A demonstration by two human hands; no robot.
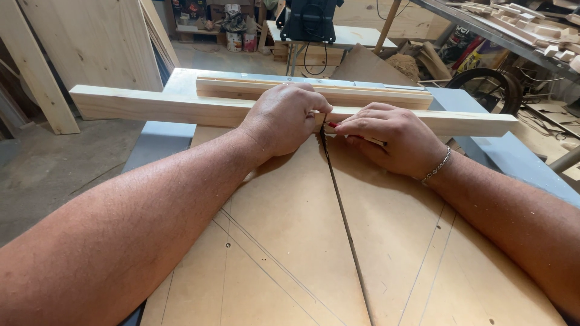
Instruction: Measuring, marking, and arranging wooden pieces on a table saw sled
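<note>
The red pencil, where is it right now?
In the head view the red pencil is in the right hand, its tip at the wooden batten just right of the saw slot, beside the left hand.

Pencil (338, 127) tip behind right hand (389, 139).

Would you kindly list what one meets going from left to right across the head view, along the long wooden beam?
Leaning pale board → free left end of the wooden beam → left hand → red pencil → right hand → bracelet → black wheel.
</note>
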